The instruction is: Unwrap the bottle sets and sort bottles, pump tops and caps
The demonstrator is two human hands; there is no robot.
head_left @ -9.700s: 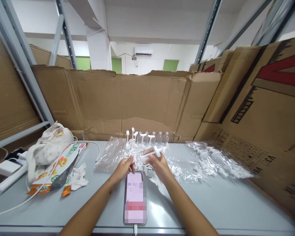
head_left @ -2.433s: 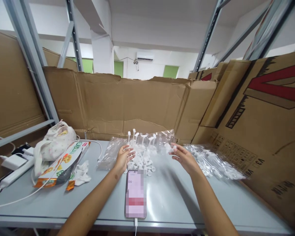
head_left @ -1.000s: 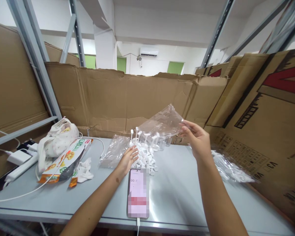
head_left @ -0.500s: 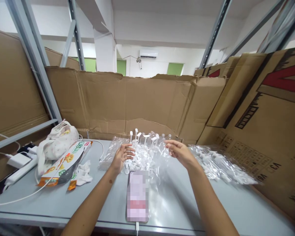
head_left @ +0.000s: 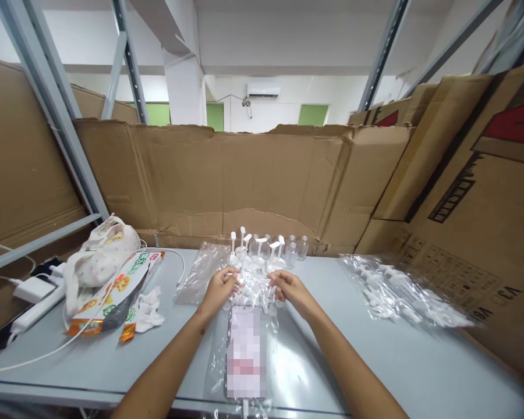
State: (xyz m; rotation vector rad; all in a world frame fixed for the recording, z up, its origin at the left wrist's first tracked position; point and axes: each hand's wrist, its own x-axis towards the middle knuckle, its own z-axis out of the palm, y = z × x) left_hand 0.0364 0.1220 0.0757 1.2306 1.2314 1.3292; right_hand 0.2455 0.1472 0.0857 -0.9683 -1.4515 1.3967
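A thin clear plastic bag [head_left: 217,365] hangs between my hands, draped over the phone [head_left: 246,355]. My left hand [head_left: 220,290] is closed in a pinch at the bag's upper left. On the other side my right hand [head_left: 291,289] pinches its upper right. Behind the film lies a pile of small white plastic caps [head_left: 254,284], partly hidden by my fingers. White long-necked nozzle tops [head_left: 261,243] stick up at the back of the pile. Several clear bottles [head_left: 290,251] stand behind it to the right.
A flat stack of clear bags [head_left: 198,279] lies left of the pile. Bagged white parts [head_left: 388,288] rest at the right. Farther left are a food packet [head_left: 126,285], crumpled tissue [head_left: 151,311], a cloth bag [head_left: 100,250] and a power strip [head_left: 39,308]. Cardboard [head_left: 244,180] walls the back.
My right hand has moved left and my left hand slightly right, so they are closer together. The clear bag has swung from the right to in front of the pile and over the phone.
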